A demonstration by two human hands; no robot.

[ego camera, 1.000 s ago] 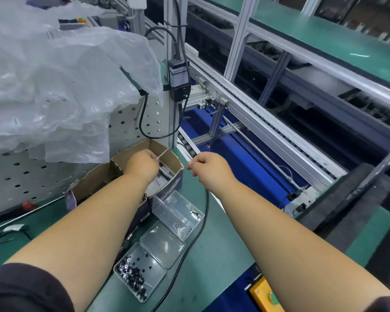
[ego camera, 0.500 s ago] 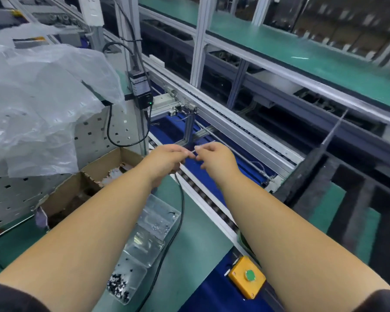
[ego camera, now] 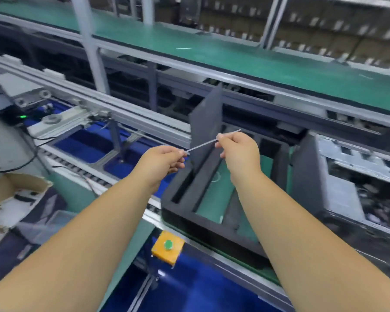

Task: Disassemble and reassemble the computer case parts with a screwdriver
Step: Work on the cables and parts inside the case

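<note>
A thin white strip, like a cable tie (ego camera: 202, 144), stretches between both hands above the conveyor. My left hand (ego camera: 161, 162) pinches its lower left end. My right hand (ego camera: 236, 147) pinches it near the upper right end, with a short tail sticking out past the fingers. Below the hands lies a black foam tray (ego camera: 208, 233) with an upright dark panel (ego camera: 206, 124) in it. At the right edge sits an open computer case (ego camera: 358, 176), blurred. No screwdriver is in view.
A yellow button box with a green button (ego camera: 167, 247) sits on the conveyor's near rail. A torn cardboard box (ego camera: 11, 194) and a clear plastic tray (ego camera: 43, 226) are at the left. A black cable (ego camera: 29, 152) and a device with a green light (ego camera: 22, 116) are at far left.
The view has swung right, away from the cardboard box toward the foam tray and case. Both hands moved right with the strip and have drawn apart, so the strip is now stretched between them.
</note>
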